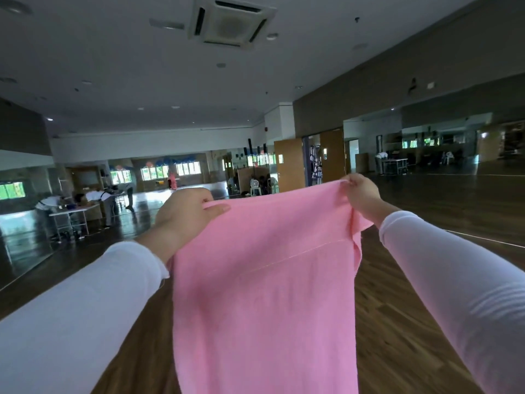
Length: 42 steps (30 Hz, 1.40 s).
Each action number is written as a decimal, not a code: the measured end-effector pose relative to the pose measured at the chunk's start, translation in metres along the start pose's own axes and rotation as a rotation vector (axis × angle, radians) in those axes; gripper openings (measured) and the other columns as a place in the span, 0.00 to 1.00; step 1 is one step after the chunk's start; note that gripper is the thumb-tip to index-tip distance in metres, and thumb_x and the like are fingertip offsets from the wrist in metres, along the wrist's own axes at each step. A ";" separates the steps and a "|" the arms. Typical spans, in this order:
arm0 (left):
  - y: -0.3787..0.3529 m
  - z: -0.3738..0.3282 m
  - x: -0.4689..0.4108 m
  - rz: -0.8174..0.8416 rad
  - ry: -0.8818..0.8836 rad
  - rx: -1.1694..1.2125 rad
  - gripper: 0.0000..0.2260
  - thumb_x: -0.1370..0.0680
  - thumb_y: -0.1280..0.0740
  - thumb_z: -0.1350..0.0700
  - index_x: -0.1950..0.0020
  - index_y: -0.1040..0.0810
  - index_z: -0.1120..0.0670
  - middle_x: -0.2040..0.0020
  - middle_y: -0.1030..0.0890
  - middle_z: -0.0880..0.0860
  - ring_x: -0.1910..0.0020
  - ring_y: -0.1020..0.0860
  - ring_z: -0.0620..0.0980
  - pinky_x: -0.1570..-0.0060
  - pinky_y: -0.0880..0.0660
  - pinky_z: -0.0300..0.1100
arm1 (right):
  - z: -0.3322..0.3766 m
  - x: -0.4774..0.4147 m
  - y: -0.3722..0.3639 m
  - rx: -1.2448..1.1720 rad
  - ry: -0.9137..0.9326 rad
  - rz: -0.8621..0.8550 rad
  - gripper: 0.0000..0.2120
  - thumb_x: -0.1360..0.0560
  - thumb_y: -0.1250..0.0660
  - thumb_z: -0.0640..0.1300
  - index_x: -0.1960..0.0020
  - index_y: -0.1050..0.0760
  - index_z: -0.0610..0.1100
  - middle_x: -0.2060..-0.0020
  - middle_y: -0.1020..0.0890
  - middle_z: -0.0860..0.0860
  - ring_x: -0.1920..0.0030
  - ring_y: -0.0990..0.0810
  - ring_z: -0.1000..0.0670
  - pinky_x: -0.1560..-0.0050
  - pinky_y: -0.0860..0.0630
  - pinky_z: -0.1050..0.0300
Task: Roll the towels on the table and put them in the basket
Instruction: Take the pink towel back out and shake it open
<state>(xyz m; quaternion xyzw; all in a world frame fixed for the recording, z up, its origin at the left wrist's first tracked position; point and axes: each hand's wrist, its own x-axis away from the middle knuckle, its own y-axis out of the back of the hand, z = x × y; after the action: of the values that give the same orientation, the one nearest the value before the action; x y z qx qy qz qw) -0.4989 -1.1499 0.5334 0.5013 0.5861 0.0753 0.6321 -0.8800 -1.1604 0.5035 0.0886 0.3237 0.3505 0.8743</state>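
Now, pink towel (264, 294) up in the air, held out in front at arm's length, stretched between two hands. Left hand (181, 214) clamped on the top left corner, thumb pressed flat along the upper edge, fingers curled behind the cloth. Right hand (360, 194) pinched shut on the top right corner, a small fold of fabric bunched just under the grip. Top edge pulled fairly taut from one hand to the other, sloping slightly up toward the right. Rest of the towel hanging straight down through the middle and running off the bottom edge of the view. Faint stitched seam crossing the cloth on a diagonal below the right corner. White sleeves (85, 308) on both forearms, reaching in from the near left and near right.

No worktop or basket anywhere in view; only dark wooden floor (397, 322) under and around the towel. Far left, a white folding table (71, 214) with people bent over it, well apart from the hands. Far right, another table (393, 164) near the wall, details too small to tell. Brown doors (289, 163) at the far middle, beyond the towel's top edge. Ceiling air-conditioning unit (230, 22) overhead.
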 end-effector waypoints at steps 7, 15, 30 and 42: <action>-0.029 -0.033 -0.005 0.041 -0.126 0.125 0.03 0.19 0.36 0.53 0.50 0.23 0.48 0.58 0.20 0.50 0.59 0.23 0.51 0.57 0.26 0.46 | -0.055 -0.014 0.079 0.048 0.116 -0.102 0.08 0.18 0.41 0.45 0.45 0.24 0.46 0.51 0.21 0.49 0.52 0.23 0.48 0.54 0.24 0.53; -0.053 -0.121 -0.003 -0.003 -0.203 0.232 0.06 0.19 0.38 0.51 0.49 0.23 0.51 0.63 0.22 0.46 0.67 0.25 0.45 0.67 0.29 0.41 | -0.100 -0.014 0.165 0.146 0.129 -0.210 0.05 0.18 0.42 0.42 0.44 0.30 0.44 0.51 0.22 0.42 0.56 0.24 0.44 0.57 0.28 0.52; -0.018 -0.261 0.071 -0.088 -0.414 0.401 0.04 0.22 0.32 0.52 0.50 0.18 0.47 0.60 0.20 0.40 0.60 0.25 0.35 0.63 0.32 0.34 | -0.151 0.089 0.339 0.351 0.080 -0.194 0.05 0.16 0.47 0.44 0.43 0.34 0.48 0.50 0.25 0.46 0.51 0.25 0.43 0.49 0.29 0.49; -0.020 -0.376 0.209 0.078 -0.348 0.527 0.03 0.22 0.32 0.50 0.52 0.18 0.43 0.62 0.20 0.38 0.60 0.23 0.37 0.59 0.23 0.42 | -0.217 0.216 0.477 0.472 -0.122 -0.232 0.06 0.18 0.42 0.44 0.43 0.30 0.45 0.45 0.23 0.41 0.47 0.24 0.40 0.48 0.30 0.51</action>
<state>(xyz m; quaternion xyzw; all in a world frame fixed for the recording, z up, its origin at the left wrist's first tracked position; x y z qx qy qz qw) -0.7529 -0.8117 0.4506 0.6753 0.4487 -0.1420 0.5678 -1.1634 -0.6785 0.4088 0.2732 0.3512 0.1566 0.8818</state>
